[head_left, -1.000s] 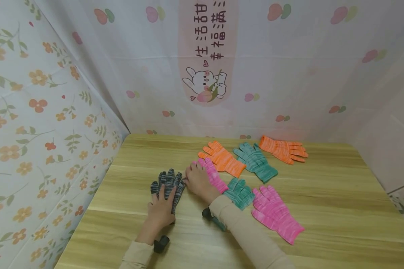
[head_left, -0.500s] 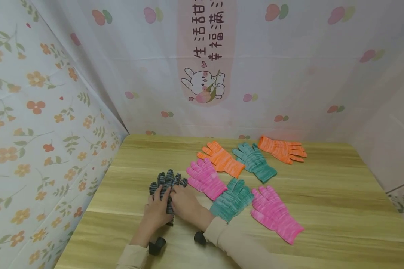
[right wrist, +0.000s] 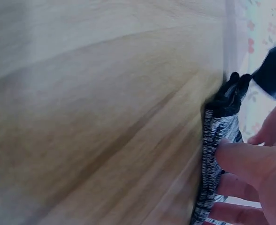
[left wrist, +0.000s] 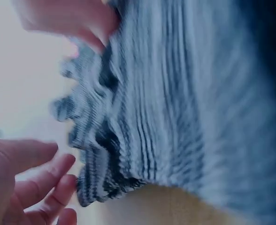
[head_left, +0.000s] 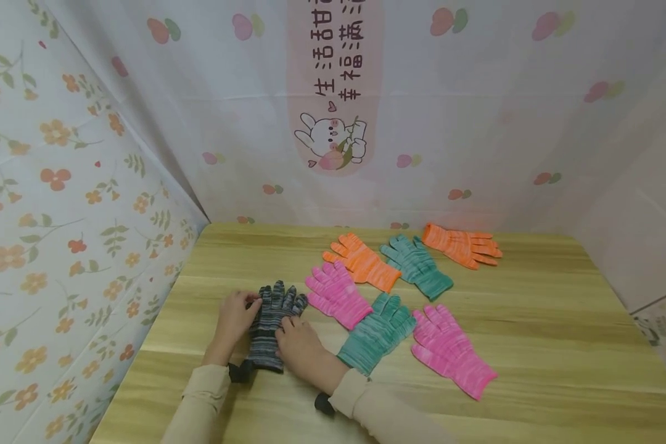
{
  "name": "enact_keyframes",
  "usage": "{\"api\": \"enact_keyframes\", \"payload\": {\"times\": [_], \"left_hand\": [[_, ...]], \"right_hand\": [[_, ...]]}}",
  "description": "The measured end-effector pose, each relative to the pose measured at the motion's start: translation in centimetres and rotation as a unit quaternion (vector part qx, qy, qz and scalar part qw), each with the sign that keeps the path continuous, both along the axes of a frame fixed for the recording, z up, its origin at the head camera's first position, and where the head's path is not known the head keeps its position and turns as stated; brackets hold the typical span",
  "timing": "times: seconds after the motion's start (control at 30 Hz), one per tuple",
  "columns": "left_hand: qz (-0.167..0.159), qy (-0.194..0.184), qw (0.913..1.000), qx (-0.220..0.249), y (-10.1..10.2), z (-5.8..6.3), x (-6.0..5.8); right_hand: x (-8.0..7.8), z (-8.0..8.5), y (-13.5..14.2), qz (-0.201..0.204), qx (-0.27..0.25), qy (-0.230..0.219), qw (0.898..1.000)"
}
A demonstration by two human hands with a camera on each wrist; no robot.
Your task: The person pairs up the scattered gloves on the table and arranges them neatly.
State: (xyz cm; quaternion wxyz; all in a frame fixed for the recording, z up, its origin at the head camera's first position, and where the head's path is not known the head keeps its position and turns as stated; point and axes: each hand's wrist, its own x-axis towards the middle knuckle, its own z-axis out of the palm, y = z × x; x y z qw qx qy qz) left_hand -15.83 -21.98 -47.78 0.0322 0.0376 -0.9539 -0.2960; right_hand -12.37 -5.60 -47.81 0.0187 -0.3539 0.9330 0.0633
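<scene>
- Your task's thing, the black-and-grey striped knitted glove [head_left: 267,338], lies on the wood-patterned tabletop [head_left: 544,314], at the left end of the group of gloves.
- Its long axis runs from near you to the far side, with the top leaning slightly to the right; the finger ends point toward the white printed curtain [head_left: 449,117] and the cuff points to you.
- Your left hand [head_left: 235,316] is at the upper left edge of this glove. In the left wrist view its fingers are loosely bent and apart from each other, just beside the glove's finger ends; whether they touch is hard to tell.
- Your right hand [head_left: 301,345] is at the glove's right side, around the middle of its length. Its thumb and bent fingers touch the knit; whether they pinch it, you cannot tell from these views.
- Just to the right lies a pink knitted glove [head_left: 337,296], whose cuff overlaps a teal knitted glove [head_left: 374,336].
- Farther right is a second pink glove [head_left: 453,349], its cuff toward the lower right.
- Behind them lie an orange knitted glove [head_left: 366,264], a second teal glove [head_left: 419,266] and a second orange glove [head_left: 462,246], which points right.
</scene>
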Motion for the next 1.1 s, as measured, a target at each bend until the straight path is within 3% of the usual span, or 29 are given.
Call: {"api": "enact_keyframes", "payload": {"times": [0.17, 0.33, 0.43, 0.63, 0.73, 0.93, 1.1], "left_hand": [[-0.001, -0.046, 0.9986, -0.026, -0.5, -0.4, -1.6], [0.008, -0.112, 0.9928, 0.04, -1.1, -0.3, -2.4], [0.004, -0.127, 0.9885, 0.081, -1.3, -0.2, -2.5], [-0.001, -0.104, 0.9866, 0.125, -1.2, -0.2, -2.6], [0.0, -0.095, 0.9863, 0.135, -1.2, -0.3, -2.5], [0.007, -0.08, 0.9826, 0.168, -1.2, -0.7, -2.4], [0.011, -0.041, 0.9929, 0.111, -1.0, -1.0, -2.2]], "right_hand": [[0.1, 0.2, -0.4, -0.005, 0.005, -0.021, 1.0], [0.0, 0.1, -0.6, -0.015, 0.005, -0.029, 0.999], [0.1, 0.2, -0.5, -0.015, 0.005, -0.009, 1.0], [0.7, 0.9, -0.4, 0.017, -0.012, 0.061, 0.998], [1.0, 1.4, -0.4, 0.038, -0.023, 0.071, 0.996], [1.6, 1.1, -0.4, 0.067, -0.032, 0.025, 0.997], [1.9, 0.5, -0.2, 0.077, -0.043, 0.014, 0.996]]}}
